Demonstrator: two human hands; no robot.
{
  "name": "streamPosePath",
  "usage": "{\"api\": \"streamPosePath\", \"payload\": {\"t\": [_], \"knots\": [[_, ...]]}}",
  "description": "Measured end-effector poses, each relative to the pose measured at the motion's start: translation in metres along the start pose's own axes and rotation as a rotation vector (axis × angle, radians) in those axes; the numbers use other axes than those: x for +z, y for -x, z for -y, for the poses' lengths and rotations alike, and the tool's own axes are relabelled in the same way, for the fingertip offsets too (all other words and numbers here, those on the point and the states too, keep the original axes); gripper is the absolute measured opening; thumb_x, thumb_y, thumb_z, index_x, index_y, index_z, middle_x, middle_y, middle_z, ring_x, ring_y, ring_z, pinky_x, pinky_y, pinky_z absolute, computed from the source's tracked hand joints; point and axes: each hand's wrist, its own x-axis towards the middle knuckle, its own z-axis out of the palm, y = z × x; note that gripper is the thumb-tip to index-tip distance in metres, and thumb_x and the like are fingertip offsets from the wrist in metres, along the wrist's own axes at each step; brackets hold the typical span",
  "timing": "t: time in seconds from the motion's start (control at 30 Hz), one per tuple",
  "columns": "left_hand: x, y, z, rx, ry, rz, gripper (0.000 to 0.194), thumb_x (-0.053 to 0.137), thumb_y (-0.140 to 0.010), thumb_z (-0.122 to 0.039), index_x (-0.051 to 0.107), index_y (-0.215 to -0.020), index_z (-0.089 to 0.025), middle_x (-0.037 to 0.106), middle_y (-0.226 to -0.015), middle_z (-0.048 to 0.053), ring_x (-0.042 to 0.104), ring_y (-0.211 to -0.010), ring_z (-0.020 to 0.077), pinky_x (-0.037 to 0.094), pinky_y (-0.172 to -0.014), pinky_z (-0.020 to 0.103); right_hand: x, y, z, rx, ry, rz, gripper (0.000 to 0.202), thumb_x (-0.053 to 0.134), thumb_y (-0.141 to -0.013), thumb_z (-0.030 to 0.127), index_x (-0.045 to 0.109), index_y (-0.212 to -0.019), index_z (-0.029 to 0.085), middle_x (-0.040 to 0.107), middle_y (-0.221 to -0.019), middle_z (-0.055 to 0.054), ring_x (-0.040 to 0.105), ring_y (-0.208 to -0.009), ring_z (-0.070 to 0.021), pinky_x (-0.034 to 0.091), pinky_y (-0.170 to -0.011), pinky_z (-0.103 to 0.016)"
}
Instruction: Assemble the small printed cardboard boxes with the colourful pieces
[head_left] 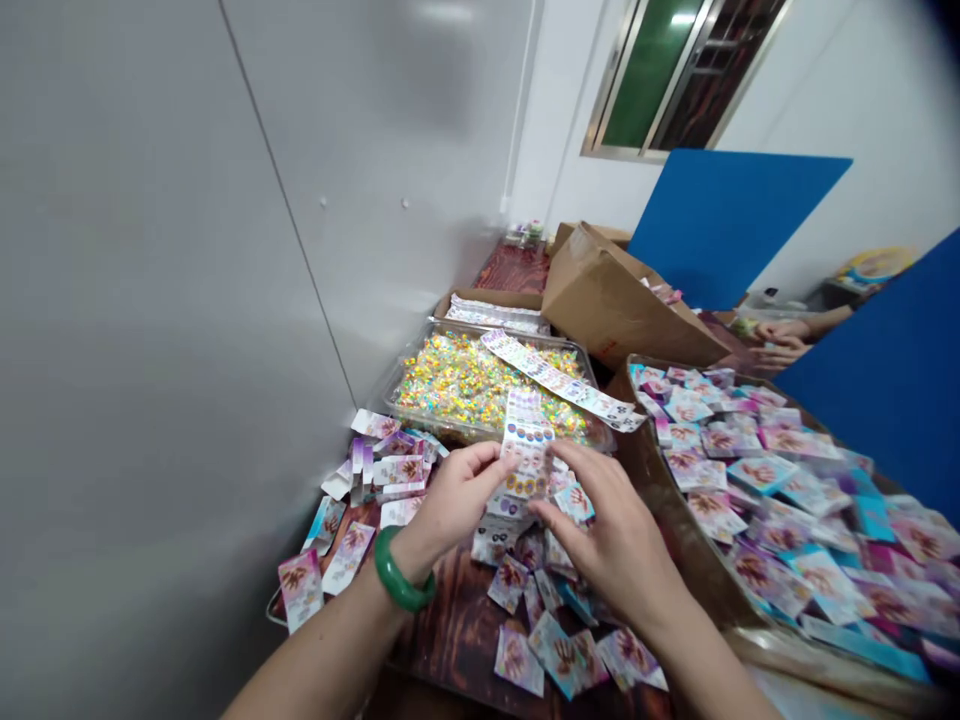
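Note:
A white strip printed with rows of small round coloured designs (529, 436) runs between my hands, its far end lying toward the tray. My left hand (461, 498), below a green bangle (403, 570), pinches the strip's left edge between thumb and fingers. On the other side, my right hand (596, 510) has thumb and forefinger at the strip's right edge. Under the strip hang more folded white layers (491, 540). Just beyond lies a clear tray (450, 428) of small yellow, orange and green wrapped pieces, with another long printed strip (559, 378) across it.
Small printed packets (555, 655) lie on the dark wooden table (450, 620). Open small boxes (397, 468) are at left by the grey wall. A large carton (675, 500) of packets stands right. Behind are another carton (607, 300), blue panels (735, 220) and another person's hands (784, 335).

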Motion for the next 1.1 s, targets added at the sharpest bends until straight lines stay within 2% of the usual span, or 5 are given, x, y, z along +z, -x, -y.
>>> {"api": "streamPosePath", "payload": {"t": [0.43,0.63,0.8,0.93,1.1], "knots": [[-0.018,0.028,-0.022,0.326,-0.571,-0.056,0.024,0.066,-0.076,-0.031,0.065,-0.097,-0.020,0.060,-0.097,0.006,0.053,-0.088,0.0193,0.038,-0.075,0.028,-0.001,-0.019,0.001,0.310,-0.503,0.238,0.015,0.060,-0.081,0.030,0.058,-0.071,0.019,0.056,-0.063,0.002,0.052,-0.060,-0.0134,0.041,-0.056,-0.026],[-0.032,0.019,0.001,-0.056,-0.392,0.207,0.022,0.059,-0.080,-0.033,0.063,-0.067,-0.016,0.051,-0.059,-0.001,0.042,-0.054,0.0103,0.030,-0.052,0.024,0.017,-0.020,-0.025,0.432,-0.464,0.001,0.021,0.062,-0.078,0.038,0.061,-0.082,0.017,0.062,-0.071,-0.003,0.056,-0.062,-0.0172,0.046,-0.057,-0.031],[-0.028,0.017,0.009,-0.052,-0.314,0.082,0.023,0.058,-0.081,-0.033,0.062,-0.068,-0.014,0.050,-0.061,-0.002,0.043,-0.056,0.0098,0.032,-0.053,0.023,0.025,-0.009,-0.011,0.070,-0.145,-0.091,0.049,0.069,-0.075,0.036,0.056,-0.118,0.018,0.061,-0.118,-0.015,0.054,-0.110,-0.0295,0.042,-0.093,-0.047],[-0.024,0.018,0.008,0.190,-0.431,0.053,0.014,0.060,-0.081,-0.028,0.068,-0.078,-0.017,0.057,-0.080,0.003,0.054,-0.077,0.0146,0.041,-0.071,0.027,0.029,0.000,0.004,0.157,-0.374,0.172,0.020,0.061,-0.083,0.029,0.066,-0.101,0.021,0.071,-0.095,-0.006,0.065,-0.085,-0.0209,0.051,-0.077,-0.033],[-0.028,0.017,0.013,0.188,-0.495,-0.073,0.030,0.072,-0.070,-0.028,0.063,-0.096,-0.017,0.059,-0.095,0.005,0.055,-0.089,0.0180,0.045,-0.077,0.031,0.035,0.002,-0.005,0.308,-0.457,0.039,0.013,0.056,-0.085,0.024,0.067,-0.085,0.018,0.071,-0.076,-0.003,0.065,-0.068,-0.0177,0.051,-0.062,-0.027]]}}
